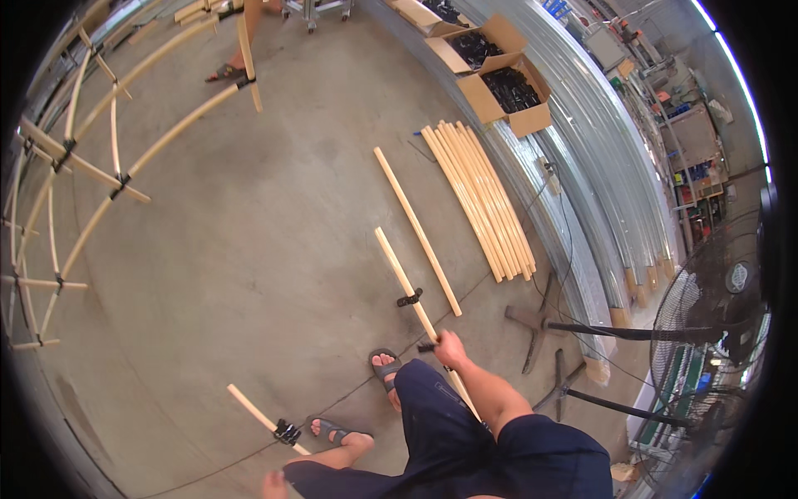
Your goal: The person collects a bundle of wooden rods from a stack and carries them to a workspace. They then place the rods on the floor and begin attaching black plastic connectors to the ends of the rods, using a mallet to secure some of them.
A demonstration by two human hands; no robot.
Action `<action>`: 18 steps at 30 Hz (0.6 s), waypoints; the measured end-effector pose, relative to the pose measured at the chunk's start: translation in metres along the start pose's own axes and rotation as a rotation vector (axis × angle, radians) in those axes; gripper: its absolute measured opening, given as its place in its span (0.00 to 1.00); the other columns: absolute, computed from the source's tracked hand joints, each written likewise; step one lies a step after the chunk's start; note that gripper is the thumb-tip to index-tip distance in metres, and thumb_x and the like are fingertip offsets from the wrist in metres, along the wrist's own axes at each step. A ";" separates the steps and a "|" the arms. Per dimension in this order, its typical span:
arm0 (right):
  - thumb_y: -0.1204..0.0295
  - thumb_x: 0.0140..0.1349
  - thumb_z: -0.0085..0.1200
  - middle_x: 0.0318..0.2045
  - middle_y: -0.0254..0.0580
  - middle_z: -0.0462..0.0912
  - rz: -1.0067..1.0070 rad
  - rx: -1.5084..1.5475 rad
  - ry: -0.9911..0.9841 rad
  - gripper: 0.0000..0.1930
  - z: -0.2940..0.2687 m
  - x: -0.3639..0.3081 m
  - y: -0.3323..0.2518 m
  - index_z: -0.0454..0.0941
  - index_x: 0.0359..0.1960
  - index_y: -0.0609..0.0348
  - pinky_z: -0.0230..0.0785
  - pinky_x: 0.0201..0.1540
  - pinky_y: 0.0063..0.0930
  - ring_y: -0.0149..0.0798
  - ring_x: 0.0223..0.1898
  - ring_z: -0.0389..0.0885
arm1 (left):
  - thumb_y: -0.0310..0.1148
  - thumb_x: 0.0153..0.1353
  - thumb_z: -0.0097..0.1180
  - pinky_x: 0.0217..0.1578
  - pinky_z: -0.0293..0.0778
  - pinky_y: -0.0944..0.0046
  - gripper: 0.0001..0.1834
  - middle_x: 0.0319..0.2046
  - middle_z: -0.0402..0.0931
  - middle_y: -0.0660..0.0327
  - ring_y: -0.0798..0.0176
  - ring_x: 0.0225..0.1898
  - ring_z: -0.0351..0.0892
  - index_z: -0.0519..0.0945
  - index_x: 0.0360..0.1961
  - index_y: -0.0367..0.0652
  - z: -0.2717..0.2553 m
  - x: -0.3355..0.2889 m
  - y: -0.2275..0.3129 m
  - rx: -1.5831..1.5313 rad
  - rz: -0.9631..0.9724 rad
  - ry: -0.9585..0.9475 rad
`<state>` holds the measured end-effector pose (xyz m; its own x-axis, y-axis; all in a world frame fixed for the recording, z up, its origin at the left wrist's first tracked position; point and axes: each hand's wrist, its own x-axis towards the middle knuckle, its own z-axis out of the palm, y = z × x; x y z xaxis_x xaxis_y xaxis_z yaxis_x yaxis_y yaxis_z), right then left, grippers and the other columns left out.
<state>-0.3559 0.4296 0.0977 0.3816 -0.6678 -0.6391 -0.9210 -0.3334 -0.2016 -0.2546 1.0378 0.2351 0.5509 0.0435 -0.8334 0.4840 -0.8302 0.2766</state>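
My right hand (450, 349) is closed round a pale wooden pole (395, 259) that slants from the floor ahead back across my right thigh. A black clamp (410, 298) sits on this pole ahead of the hand, and another black clamp (427, 348) shows right beside my fingers. My left hand (274, 486) is blurred at the lower edge, beside my left knee; its fingers cannot be made out. Near it, a second pole (247, 403) carries a cluster of black clamps (287, 432) and runs under my left leg.
A loose pole (418, 233) lies ahead, left of a row of several poles (482, 200). Beyond are open cartons of black parts (510, 90) and long wrapped metal tubes (582, 158). Fan stands (598, 331) are at right. A pole frame (116, 183) stands left, near another person's foot (224, 73).
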 end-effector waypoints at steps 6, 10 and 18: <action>0.73 0.57 0.59 0.48 0.56 0.81 0.211 -0.054 -0.108 0.13 -0.111 -0.130 0.043 0.82 0.45 0.56 0.73 0.56 0.46 0.56 0.52 0.79 | 0.59 0.69 0.48 0.59 0.69 0.50 0.34 0.57 0.76 0.45 0.47 0.59 0.74 0.72 0.64 0.43 -0.009 -0.113 -0.029 0.379 0.108 -0.135; 0.74 0.54 0.59 0.43 0.57 0.84 0.206 0.034 -0.028 0.13 -0.192 -0.145 0.028 0.84 0.43 0.58 0.75 0.53 0.45 0.55 0.48 0.82 | 0.59 0.69 0.48 0.64 0.65 0.48 0.35 0.64 0.70 0.44 0.44 0.65 0.70 0.69 0.68 0.49 -0.093 -0.201 0.150 -0.007 -0.026 -0.157; 0.69 0.55 0.61 0.39 0.58 0.85 0.012 0.309 0.327 0.12 -0.393 -0.045 -0.091 0.83 0.39 0.62 0.76 0.49 0.46 0.57 0.45 0.83 | 0.42 0.72 0.53 0.39 0.77 0.63 0.21 0.46 0.83 0.55 0.62 0.43 0.83 0.76 0.57 0.37 -0.171 -0.143 0.367 -0.233 0.228 -0.057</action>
<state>-0.2582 0.2281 0.4361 0.3295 -0.8622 -0.3846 -0.8867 -0.1427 -0.4398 -0.0394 0.8223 0.5376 0.6272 -0.1652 -0.7611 0.4989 -0.6652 0.5555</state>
